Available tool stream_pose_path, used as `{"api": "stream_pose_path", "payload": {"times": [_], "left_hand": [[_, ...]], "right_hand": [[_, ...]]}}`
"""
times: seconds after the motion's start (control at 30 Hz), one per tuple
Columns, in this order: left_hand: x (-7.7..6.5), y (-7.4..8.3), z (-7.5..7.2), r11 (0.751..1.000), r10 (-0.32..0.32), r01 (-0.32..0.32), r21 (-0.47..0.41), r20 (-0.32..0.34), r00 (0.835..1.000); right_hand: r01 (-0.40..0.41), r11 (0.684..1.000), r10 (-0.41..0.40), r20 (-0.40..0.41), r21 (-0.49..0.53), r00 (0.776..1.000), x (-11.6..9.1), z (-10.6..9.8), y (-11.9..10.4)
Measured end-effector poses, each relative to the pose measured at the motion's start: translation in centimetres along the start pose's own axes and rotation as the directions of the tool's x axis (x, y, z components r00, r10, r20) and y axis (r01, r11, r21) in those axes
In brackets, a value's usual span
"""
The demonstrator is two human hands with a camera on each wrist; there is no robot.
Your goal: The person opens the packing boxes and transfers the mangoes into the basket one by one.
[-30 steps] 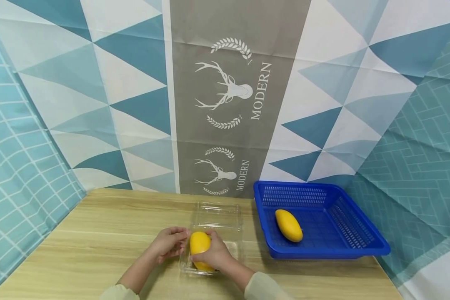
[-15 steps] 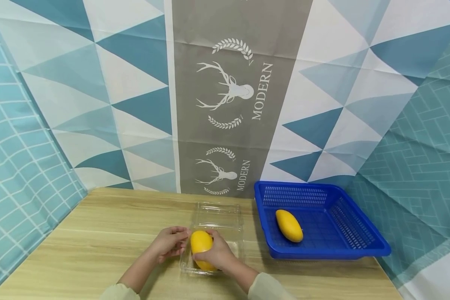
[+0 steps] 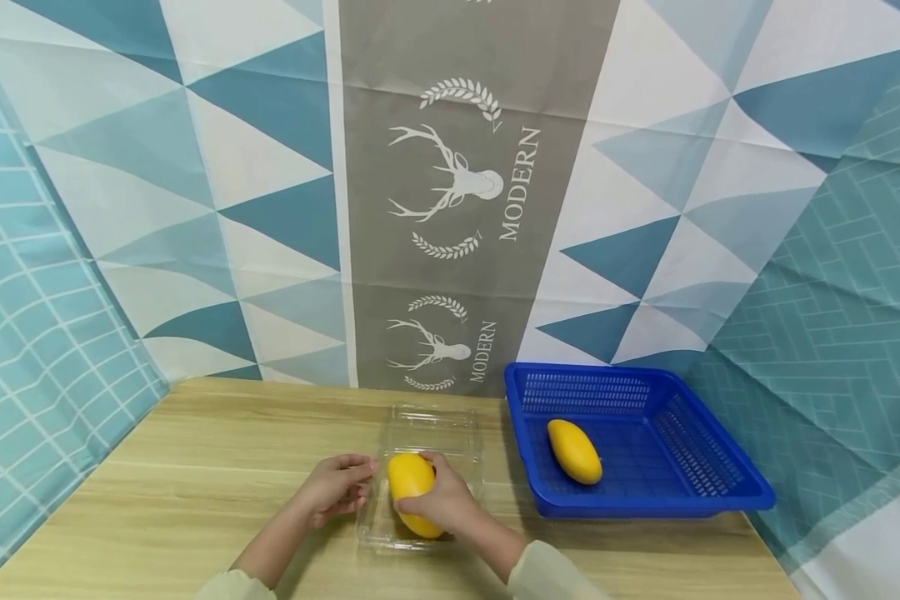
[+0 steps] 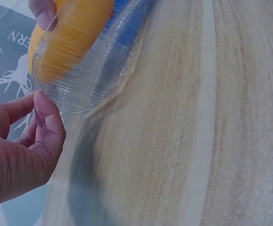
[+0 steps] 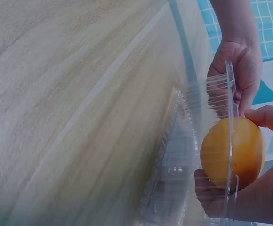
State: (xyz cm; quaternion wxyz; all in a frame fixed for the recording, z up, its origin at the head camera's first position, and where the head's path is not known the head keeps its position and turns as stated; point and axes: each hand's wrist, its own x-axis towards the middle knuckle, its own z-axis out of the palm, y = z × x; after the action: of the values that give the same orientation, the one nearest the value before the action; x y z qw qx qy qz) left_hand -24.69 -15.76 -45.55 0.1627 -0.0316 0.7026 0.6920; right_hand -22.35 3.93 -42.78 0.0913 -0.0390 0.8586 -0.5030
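Note:
A clear plastic clamshell box [image 3: 375, 527] stands on the table with its lid [image 3: 433, 429] folded back, away from the person. My right hand [image 3: 444, 498] grips a yellow mango [image 3: 411, 482], fingers and thumb on opposite sides of it. Through the clear wall in the right wrist view, the mango [image 5: 216, 150] shows partly below the box rim, tilted. At the box's left side, my left hand [image 3: 339, 487] pinches the rim between thumb and forefinger. The left wrist view has those fingertips meeting at the rim of the box [image 4: 92, 87].
To the right of the box sits a blue perforated basket [image 3: 656, 503], with a second mango [image 3: 574, 452] inside toward its left. The wooden table [image 3: 217, 450] ends at a patterned cloth backdrop [image 3: 285, 208] behind and at both sides.
My right hand has shifted the mango slightly to the right and toward the back within the box. My left hand stays at the left rim.

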Motion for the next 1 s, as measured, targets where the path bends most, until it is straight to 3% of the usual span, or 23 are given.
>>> {"api": "stream_pose_path", "payload": {"times": [0.77,1.0], "left_hand": [[0.2,0.0,0.0,1.0,0.0,0.0,-0.008,0.01,1.0],[0.2,0.1,0.0,1.0,0.006,-0.005,-0.019,0.024,1.0]], "right_hand": [[0.043,0.999,-0.043,-0.017,-0.005,0.999,-0.4,-2.4,-1.0],[0.04,0.998,-0.042,-0.025,-0.048,0.999,-0.3,-3.3,-1.5]]}}
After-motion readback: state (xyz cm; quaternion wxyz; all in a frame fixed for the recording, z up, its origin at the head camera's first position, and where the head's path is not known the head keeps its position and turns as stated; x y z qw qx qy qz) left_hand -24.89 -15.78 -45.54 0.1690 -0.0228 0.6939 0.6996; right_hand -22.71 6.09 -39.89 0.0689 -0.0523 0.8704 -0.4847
